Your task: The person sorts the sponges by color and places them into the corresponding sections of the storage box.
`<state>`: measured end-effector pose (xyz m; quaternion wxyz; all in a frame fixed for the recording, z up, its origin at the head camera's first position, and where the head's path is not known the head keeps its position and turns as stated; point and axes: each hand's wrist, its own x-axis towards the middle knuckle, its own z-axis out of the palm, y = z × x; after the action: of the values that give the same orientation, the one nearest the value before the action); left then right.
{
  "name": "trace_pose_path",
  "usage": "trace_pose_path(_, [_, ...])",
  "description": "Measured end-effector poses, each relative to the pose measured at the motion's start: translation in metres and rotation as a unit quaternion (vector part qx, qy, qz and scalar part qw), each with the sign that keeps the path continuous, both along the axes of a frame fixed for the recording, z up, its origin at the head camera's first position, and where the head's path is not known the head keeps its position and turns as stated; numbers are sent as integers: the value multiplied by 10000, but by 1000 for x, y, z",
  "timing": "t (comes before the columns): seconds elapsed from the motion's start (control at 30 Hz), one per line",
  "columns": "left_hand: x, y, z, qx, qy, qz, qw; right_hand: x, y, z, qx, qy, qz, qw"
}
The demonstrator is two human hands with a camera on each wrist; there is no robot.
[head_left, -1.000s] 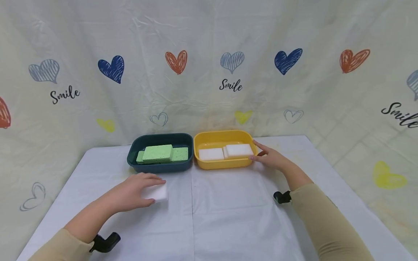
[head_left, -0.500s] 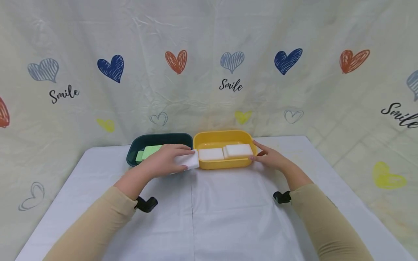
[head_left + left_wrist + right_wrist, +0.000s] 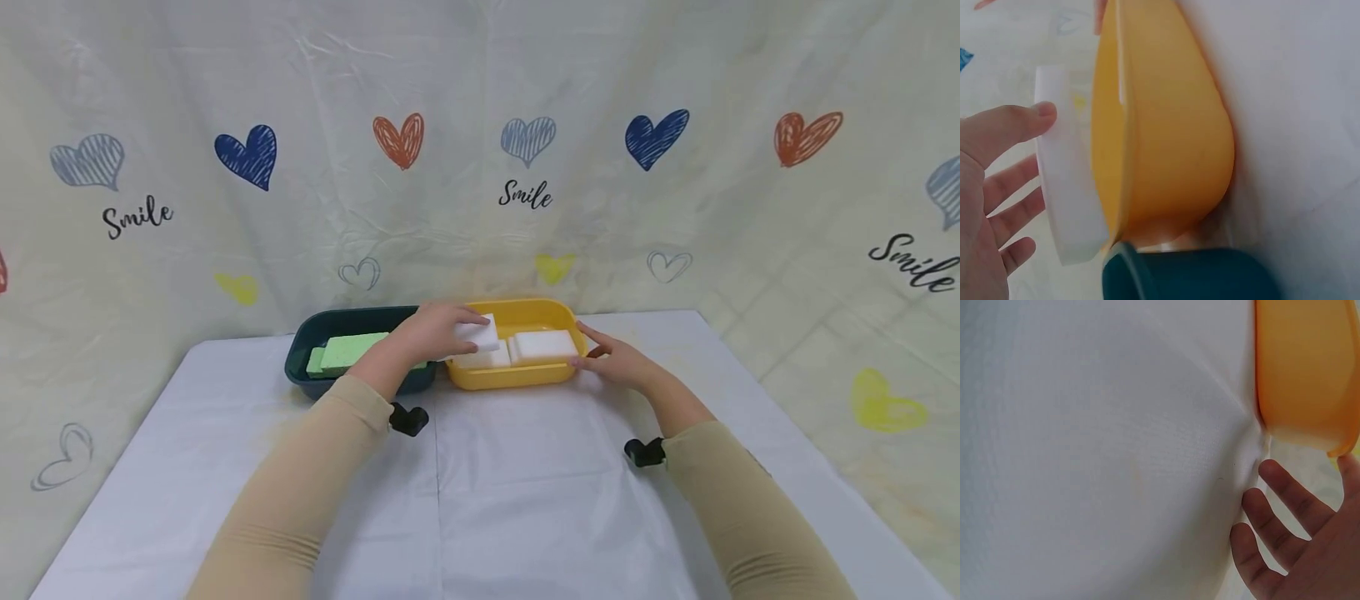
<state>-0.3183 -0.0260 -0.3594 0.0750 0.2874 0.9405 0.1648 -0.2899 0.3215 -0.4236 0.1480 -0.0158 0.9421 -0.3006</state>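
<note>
My left hand [image 3: 437, 332] pinches a white sponge block [image 3: 480, 332] between thumb and fingers, above the left part of the yellow bin [image 3: 517, 377]. In the left wrist view the block [image 3: 1069, 181] stands beside the bin's open side, with the thumb on its near edge. Inside the bin lie more white sponge blocks [image 3: 546, 346], one partly hidden under the held block. My right hand [image 3: 618, 363] touches the bin's right end; in the right wrist view its fingers [image 3: 1285, 490] are spread, one reaching the rim.
Left of the yellow bin stands a dark teal bin [image 3: 300, 385] with green sponges [image 3: 348, 352], partly covered by my left arm. Both bins stand at the back of the white-covered table [image 3: 525, 483], before a hanging heart-print cloth [image 3: 450, 217].
My left hand has carried the white sponge block from the table at front left, up and rightward past the teal bin, to over the yellow bin. The right hand stays at the bin's end.
</note>
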Motion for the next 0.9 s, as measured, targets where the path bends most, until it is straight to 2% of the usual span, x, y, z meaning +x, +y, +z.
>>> trace_pose_path(0.2, [-19, 22, -16, -76, -69, 60, 9999, -1, 3, -1, 14, 23, -15, 10000])
trace_pose_path(0.47, [-34, 36, -29, -283, -33, 23, 9996, -1, 0, 1, -11, 17, -15, 10000])
trace_pose_path(0.67, [-39, 33, -39, -618, -68, 118, 9980, -1, -3, 5, -27, 76, 78, 9999])
trace_pose_path(0.9, [-37, 31, -38, -539, 23, 42, 9985, -1, -1, 2, -15, -12, 8, 10000])
